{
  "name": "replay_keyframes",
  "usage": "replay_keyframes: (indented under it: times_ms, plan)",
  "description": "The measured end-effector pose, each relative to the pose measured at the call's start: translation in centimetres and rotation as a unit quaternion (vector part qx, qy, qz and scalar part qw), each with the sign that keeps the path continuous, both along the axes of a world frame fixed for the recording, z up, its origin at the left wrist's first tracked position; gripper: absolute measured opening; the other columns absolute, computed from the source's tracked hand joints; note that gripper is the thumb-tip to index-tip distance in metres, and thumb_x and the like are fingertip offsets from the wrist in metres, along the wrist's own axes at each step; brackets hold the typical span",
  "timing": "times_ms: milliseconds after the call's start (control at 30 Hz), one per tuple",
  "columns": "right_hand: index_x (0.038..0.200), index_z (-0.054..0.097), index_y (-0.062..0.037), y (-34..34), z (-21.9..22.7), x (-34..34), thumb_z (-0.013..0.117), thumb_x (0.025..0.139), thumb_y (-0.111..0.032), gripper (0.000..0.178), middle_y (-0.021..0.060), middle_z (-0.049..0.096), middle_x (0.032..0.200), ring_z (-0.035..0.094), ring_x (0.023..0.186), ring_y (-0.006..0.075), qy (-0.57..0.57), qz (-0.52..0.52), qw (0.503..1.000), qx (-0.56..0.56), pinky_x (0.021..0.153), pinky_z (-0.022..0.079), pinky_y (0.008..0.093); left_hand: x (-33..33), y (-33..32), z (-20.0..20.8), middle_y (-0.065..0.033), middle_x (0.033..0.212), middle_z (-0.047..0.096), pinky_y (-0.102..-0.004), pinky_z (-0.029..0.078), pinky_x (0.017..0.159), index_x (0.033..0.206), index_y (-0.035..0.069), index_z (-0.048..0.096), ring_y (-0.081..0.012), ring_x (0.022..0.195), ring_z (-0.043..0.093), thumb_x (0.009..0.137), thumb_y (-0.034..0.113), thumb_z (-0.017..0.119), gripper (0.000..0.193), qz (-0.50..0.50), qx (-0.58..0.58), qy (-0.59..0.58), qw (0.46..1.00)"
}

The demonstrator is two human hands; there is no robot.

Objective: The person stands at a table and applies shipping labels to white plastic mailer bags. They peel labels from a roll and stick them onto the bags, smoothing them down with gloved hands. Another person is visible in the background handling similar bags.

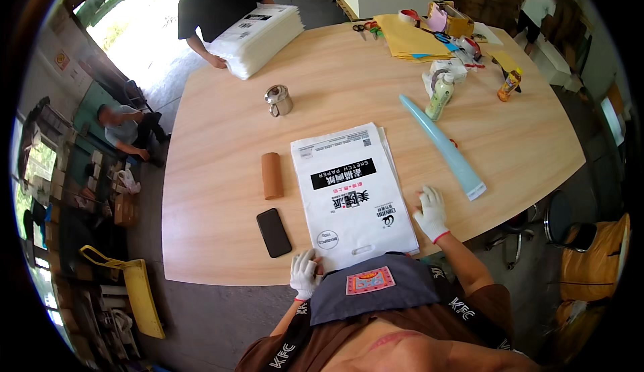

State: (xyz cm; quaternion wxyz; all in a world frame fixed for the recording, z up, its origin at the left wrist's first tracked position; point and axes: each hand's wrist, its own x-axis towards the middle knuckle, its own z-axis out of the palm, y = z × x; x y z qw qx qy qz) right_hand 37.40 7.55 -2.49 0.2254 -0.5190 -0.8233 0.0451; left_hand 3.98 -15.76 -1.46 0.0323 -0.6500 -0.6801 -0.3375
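A stack of flat white paper packs (pixel 345 218) with black print lies on the table in front of me. Both my hands wear white gloves with red-edged cuffs. My left hand (pixel 306 277) rests at the table's near edge by the stack's near left corner, fingers loosely bent and apart, with no object seen in them. To the right of the stack, my right hand (pixel 431 214) lies on the tabletop with its fingers spread and nothing in them. A black phone (pixel 274 232) and a brown cardboard tube (pixel 272 176) lie left of the stack.
The wooden table (pixel 221 238) carries a metal cup (pixel 278 100), a long pale-blue bag (pixel 443 147), a green-white bottle (pixel 439 97) and an orange-labelled bottle (pixel 510 85). Yellow envelopes (pixel 409 36) lie far right. Across the table, a person holds a thick white stack (pixel 265 40).
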Motion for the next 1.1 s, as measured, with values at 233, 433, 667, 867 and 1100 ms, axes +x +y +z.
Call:
replay_keyframes:
  times_ms: [233,433,667,867,1100]
  plan:
    - [0.111,0.056,-0.0065,-0.5,-0.8,-1.6,0.060,0.074,-0.016,0.038,0.0160,0.049,0.129,0.041,0.125,0.0346,-0.022,-0.010,0.999,0.042,0.108,0.030,0.0490,0.1,0.9,0.8,-0.0121,0.106,0.065,-0.0426,0.048,0.080,0.081,0.005,0.061,-0.0324,0.093,0.061,0.070,0.009,0.071,0.015,-0.023,0.019,-0.024,0.999]
    - [0.109,0.058,-0.0066,2.3,-1.6,-3.7,0.059,0.072,-0.013,0.037,0.0149,0.051,0.128,0.042,0.124,0.0343,-0.003,0.008,0.998,0.062,0.107,0.031,0.0468,-0.2,0.8,0.4,-0.0108,0.104,0.066,-0.0417,0.049,0.078,0.079,0.004,0.060,-0.0323,0.091,0.062,0.069,0.008,0.072,0.017,-0.010,0.031,-0.026,0.999]
    - [0.108,0.059,-0.0069,2.7,-1.3,-4.4,0.058,0.071,-0.009,0.038,0.0147,0.051,0.128,0.042,0.124,0.0346,0.008,0.006,0.999,0.041,0.107,0.031,0.0459,-0.5,0.3,-0.7,-0.0089,0.108,0.066,-0.0452,0.048,0.087,0.081,0.005,0.061,-0.0305,0.098,0.062,0.072,0.010,0.072,0.015,-0.002,0.025,-0.013,1.000]
    - [0.107,0.058,-0.0068,2.9,-2.5,-4.2,0.058,0.071,-0.010,0.036,0.0149,0.052,0.128,0.043,0.124,0.0345,0.017,-0.001,0.999,0.045,0.107,0.032,0.0465,-0.5,0.4,-0.2,-0.0088,0.106,0.066,-0.0446,0.047,0.089,0.081,0.006,0.062,-0.0293,0.100,0.062,0.073,0.010,0.071,0.013,-0.002,0.024,-0.033,0.999]
    - [0.107,0.057,-0.0073,2.8,-2.1,-4.3,0.057,0.071,-0.012,0.036,0.0144,0.051,0.128,0.042,0.125,0.0336,0.009,0.006,0.999,0.047,0.109,0.029,0.0479,-0.2,0.2,0.3,-0.0085,0.106,0.067,-0.0436,0.047,0.091,0.082,0.006,0.063,-0.0276,0.100,0.063,0.075,0.010,0.071,0.012,0.018,0.019,-0.015,1.000]
